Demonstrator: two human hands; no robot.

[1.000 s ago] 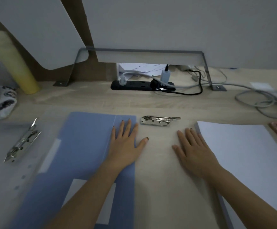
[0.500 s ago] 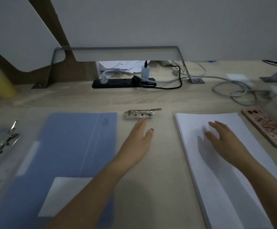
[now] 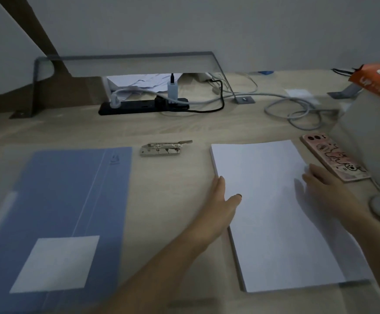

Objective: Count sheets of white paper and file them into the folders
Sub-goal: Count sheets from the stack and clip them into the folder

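- I see the stack of white paper [image 3: 272, 218] lying flat on the right half of the wooden desk [image 3: 162, 196], one short end far and one near.
- My left hand [image 3: 220, 200] lies against the stack's left edge. Its fingers are straight and together, the thumb rests on the top sheet, and it grips nothing.
- My right hand [image 3: 327, 189] rests on the right side of the stack with the fingers stretched out and relaxed, holding nothing. The fingertips are blurred at the paper's right edge.
- The blue folder [image 3: 71, 193] lies closed on the left, well apart from the paper, with a white label [image 3: 55, 264] on its near part.
- A metal clip [image 3: 162, 148] sits on the desk between the folder and the stack, toward the far side.
- A patterned phone [image 3: 334, 159] lies just beside the stack's right edge.
- A black power strip [image 3: 139, 106] and grey cables [image 3: 297, 109] lie at the far side.
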